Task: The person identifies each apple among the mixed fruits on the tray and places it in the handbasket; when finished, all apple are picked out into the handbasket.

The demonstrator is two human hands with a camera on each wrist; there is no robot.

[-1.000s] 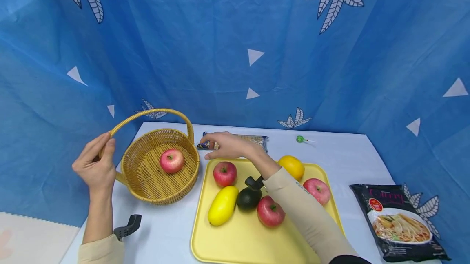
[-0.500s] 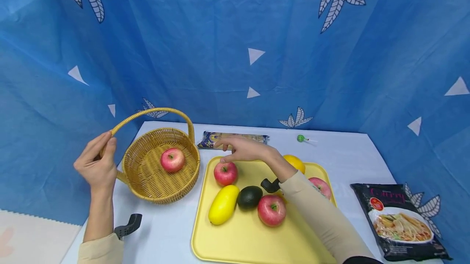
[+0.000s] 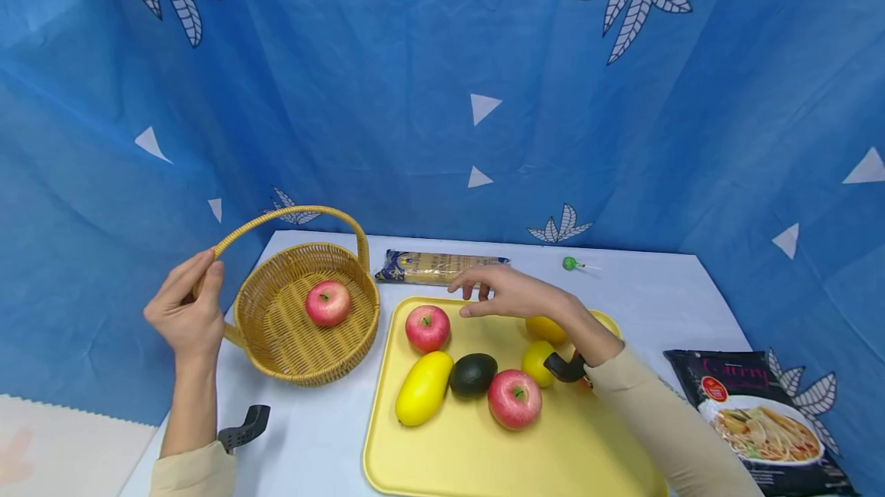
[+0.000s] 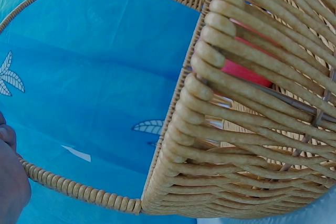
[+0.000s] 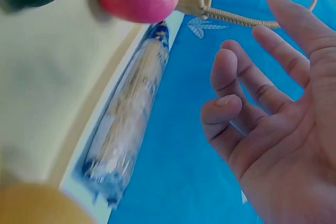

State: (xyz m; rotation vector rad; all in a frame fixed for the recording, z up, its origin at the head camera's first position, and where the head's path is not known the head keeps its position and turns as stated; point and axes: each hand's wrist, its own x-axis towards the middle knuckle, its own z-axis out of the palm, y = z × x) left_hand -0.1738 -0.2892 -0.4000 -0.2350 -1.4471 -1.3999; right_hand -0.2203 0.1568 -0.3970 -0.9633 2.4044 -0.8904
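Observation:
My left hand grips the handle of a round wicker basket, whose arched handle stands up. Inside the basket lies one red apple. Over the far edge of a yellow tray my right hand hovers, its fingers loosely bent around nothing. On the tray sit another red apple, a yellow mango, a dark avocado, a further apple and a lemon. The right forearm partly hides an orange-yellow fruit. In the right wrist view the palm shows bare.
Behind the tray lies a clear packet of noodles or pasta with blue ends. A green lollipop is at the back right. A black curry noodle bag lies at the right. Blue cloth hangs behind the table.
My right hand has moved right, away from the basket and over the tray's far side, uncovering the packet and the lemon. The left hand keeps its grip on the handle.

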